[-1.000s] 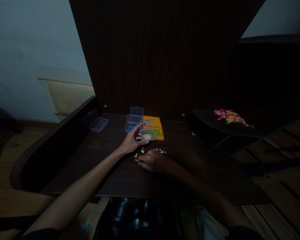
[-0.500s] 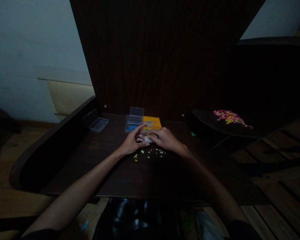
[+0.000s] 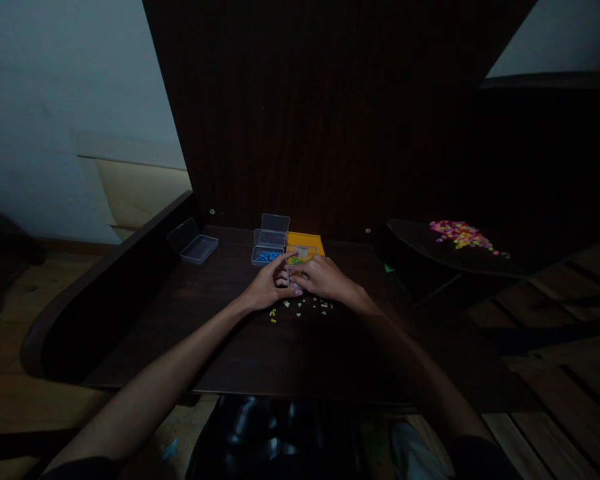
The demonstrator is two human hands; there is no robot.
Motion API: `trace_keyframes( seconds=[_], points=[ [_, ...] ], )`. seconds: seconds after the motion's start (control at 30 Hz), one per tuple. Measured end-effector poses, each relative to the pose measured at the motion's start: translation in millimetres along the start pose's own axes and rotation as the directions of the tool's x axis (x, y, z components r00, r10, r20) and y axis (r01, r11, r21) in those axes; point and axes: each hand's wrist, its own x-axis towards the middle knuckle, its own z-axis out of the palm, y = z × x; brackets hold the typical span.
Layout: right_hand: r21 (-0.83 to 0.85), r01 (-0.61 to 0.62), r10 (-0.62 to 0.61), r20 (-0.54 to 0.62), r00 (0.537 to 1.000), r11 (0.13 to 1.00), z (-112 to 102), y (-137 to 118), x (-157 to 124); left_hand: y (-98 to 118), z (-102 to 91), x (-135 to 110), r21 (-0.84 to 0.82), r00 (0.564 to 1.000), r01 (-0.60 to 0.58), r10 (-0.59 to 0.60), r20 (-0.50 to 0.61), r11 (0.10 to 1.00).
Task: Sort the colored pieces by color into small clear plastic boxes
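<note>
On a dark wooden table (image 3: 240,347), my left hand (image 3: 270,287) and my right hand (image 3: 323,278) meet over a small clear plastic box (image 3: 300,255), which they mostly hide. The left hand's fingers curl against the box's left side, its forefinger stretched toward the rim. The right hand lies over the box's near side with its fingers bent. What the fingers pinch is hidden. Several tiny yellow and white beads (image 3: 305,307) lie scattered on the table just in front of both hands. An orange tray (image 3: 306,241) sits behind the box.
A clear box of blue beads (image 3: 267,250) with its lid up stands left of the orange tray. An open empty clear box (image 3: 193,243) lies further left. A heap of pink and yellow beads (image 3: 460,235) rests on a dark round surface at right. A dark wood panel rises behind.
My right hand left the scattered beads, went up to the clear box and now covers it beside my left hand. The left hand has stayed at the box.
</note>
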Motion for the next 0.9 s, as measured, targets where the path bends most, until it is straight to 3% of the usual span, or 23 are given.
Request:
trace_keyframes(
  seconds=[0.27,0.37,0.57,0.73,0.9],
  points=[
    [0.101,-0.025,0.037,-0.116,0.993,0.995,-11.3,1.6,-12.3,1.1,-1.1,1.2,0.000,1.000,0.003,-0.003,-0.022,1.000],
    [0.170,0.038,-0.018,-0.116,0.993,0.985,-8.5,-6.1,-18.9,0.7,-3.6,1.8,0.006,1.000,0.000,0.000,-0.027,1.000],
    [0.162,0.134,-0.151,0.103,0.983,0.978,28.7,-35.6,-28.6,-1.3,-5.9,2.5,0.016,0.999,-0.006,0.007,-0.052,1.000],
    [0.019,0.086,-0.088,0.116,0.989,0.996,65.7,-51.9,-31.8,-1.3,-4.9,2.4,0.038,0.998,-0.002,0.004,-0.055,0.999],
    [-0.015,0.042,-0.040,0.085,0.996,0.999,71.3,-52.6,-31.8,-1.5,-5.1,2.1,0.040,0.998,0.000,0.003,-0.067,0.999]
  ],
)
